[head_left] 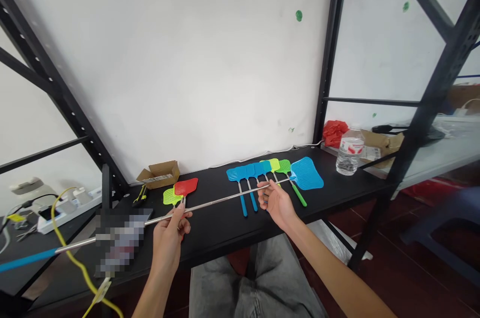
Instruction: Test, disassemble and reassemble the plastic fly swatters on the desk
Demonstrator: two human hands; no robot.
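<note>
A blue fly swatter [307, 174] with a long, pulled-out metal shaft stretches across the black shelf, its blue handle running off the left edge. My left hand [170, 232] is closed around the middle of the shaft. Nearer the head, my right hand [276, 203] pinches the same shaft between thumb and fingers. Beneath and behind it lies a row of short fly swatters: several blue ones [235, 174], a yellow one [275, 164] and a green one [299, 194]. By my left hand, a red fly swatter [186, 187] overlaps a yellow-green one [169, 197].
An open cardboard box [161, 174] stands against the wall beside a yellow-and-black tool [140, 196]. At left are a power strip [71, 210], a yellow cable [80, 267] and a blurred-out flat object [122, 243]. A water bottle [349, 152] stands right, near the black rack post [397, 158].
</note>
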